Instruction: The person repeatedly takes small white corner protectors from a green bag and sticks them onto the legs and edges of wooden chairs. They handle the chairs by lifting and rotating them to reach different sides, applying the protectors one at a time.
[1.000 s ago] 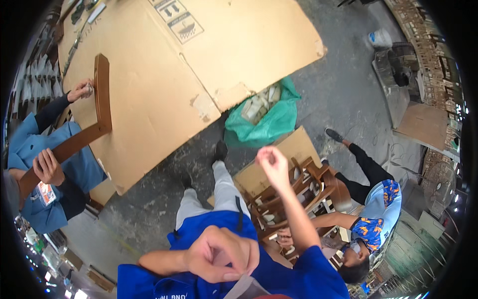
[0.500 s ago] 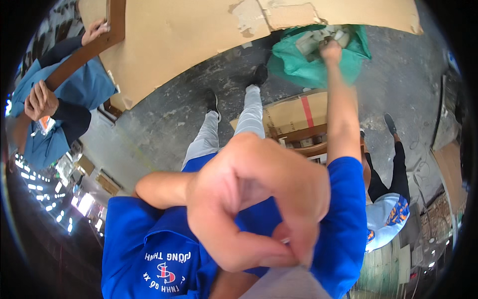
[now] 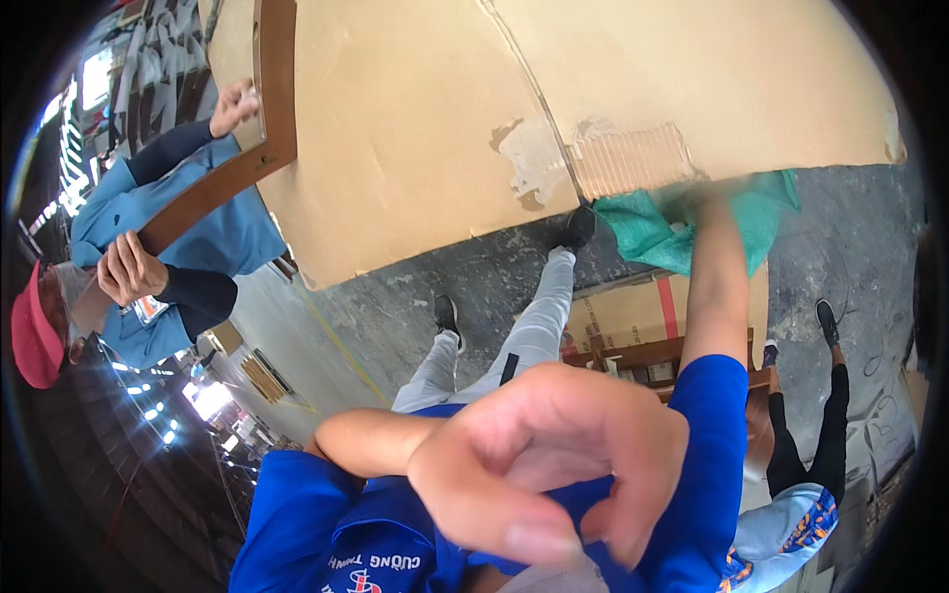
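Note:
Close to the camera, my left hand (image 3: pixel 554 450) is raised over my chest with curled fingers. A gap shows between its thumb and fingertips, and I see nothing held. My right forearm stretches away to a green plastic bag (image 3: pixel 647 232) below the cardboard-covered surface's edge. My right hand (image 3: pixel 707 203) is at the bag's mouth, smeared by motion, so its fingers cannot be made out. The contents of the bag are hidden now. The cardboard top (image 3: pixel 415 148) is torn near the bag.
At left a person in blue (image 3: pixel 213 212) holds a curved brown wooden piece (image 3: pixel 213 193). Below the bag are a cardboard box with a red stripe (image 3: pixel 623 306) and a brown wooden frame (image 3: pixel 643 361). Another person (image 3: pixel 801 494) is at the right.
My left thumb and fingertips have come apart from a pinch. My right hand is still at the bag, now blurred. The view has shifted, showing more of the cardboard top.

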